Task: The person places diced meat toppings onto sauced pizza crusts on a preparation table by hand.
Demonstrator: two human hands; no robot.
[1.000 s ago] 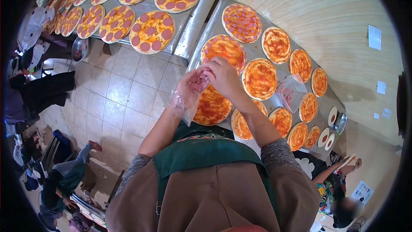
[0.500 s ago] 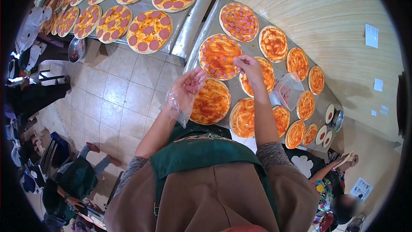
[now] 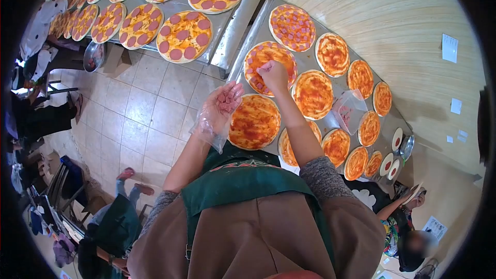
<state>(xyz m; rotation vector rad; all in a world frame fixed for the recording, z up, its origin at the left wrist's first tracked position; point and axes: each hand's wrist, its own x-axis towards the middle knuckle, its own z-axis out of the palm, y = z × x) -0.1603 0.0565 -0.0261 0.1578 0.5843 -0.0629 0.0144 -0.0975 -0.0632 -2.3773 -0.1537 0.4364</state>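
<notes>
My left hand (image 3: 216,107), in a loose clear plastic glove, is cupped palm up and holds a small heap of pink diced sausage (image 3: 228,101). My bare right hand (image 3: 274,76) is pinched over a sauced pizza base (image 3: 275,53) with scattered sausage cubes; what its fingertips hold is hidden. Nearest my left hand lies a pizza base (image 3: 254,123) with only sauce. Beyond, another pizza (image 3: 292,27) is covered in cubes. A clear plastic tub (image 3: 349,112) with more diced sausage stands to the right among sauced bases.
Several sauced bases, such as one (image 3: 313,94) beside my right forearm, fill the metal table (image 3: 308,64). A second metal table (image 3: 219,25) at upper left bears pizzas with sausage slices (image 3: 184,36). Co-workers stand at lower left and lower right; one (image 3: 411,201) holds a pale flat disc.
My right hand has moved left, from the right edge of the partly topped pizza to over its middle. My left hand stays nearly in place. A person at lower left has shifted right.
</notes>
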